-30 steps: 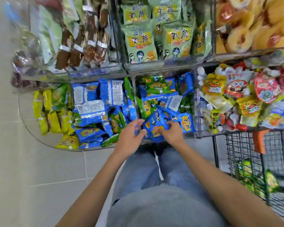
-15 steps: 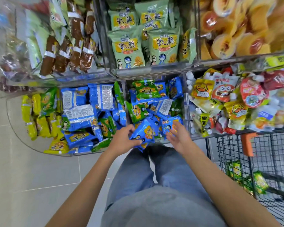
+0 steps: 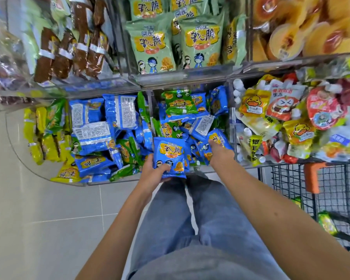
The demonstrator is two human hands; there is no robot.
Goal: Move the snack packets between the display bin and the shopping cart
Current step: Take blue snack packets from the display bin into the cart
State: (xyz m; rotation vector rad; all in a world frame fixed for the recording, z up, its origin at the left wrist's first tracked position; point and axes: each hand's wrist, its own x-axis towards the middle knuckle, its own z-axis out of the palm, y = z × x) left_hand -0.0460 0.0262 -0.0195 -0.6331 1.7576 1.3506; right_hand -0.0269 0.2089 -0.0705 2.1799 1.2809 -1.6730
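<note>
My left hand [image 3: 153, 173] grips a blue snack packet [image 3: 170, 153] by its lower edge and holds it upright above the front rim of the clear display bin [image 3: 198, 168]. The bin is heaped with blue and green packets. My right hand [image 3: 218, 153] reaches into the bin's right part, its fingers on another blue packet [image 3: 217, 138]; the fingertips are hidden among the packets. The black wire shopping cart [image 3: 331, 190] stands at the lower right with green packets [image 3: 326, 223] on its floor.
A left bin compartment [image 3: 93, 126] holds more blue, green and yellow packets. Jelly pouches [image 3: 291, 118] fill the bin to the right. An upper shelf carries pale green bags [image 3: 176, 37], brown bars [image 3: 69, 51] and orange cups [image 3: 303, 27]. Grey floor tiles [image 3: 38, 219] lie to the left.
My left hand has lifted a blue packet out of the heap and now holds it upright. My right hand let go of it and moved right onto another blue packet.
</note>
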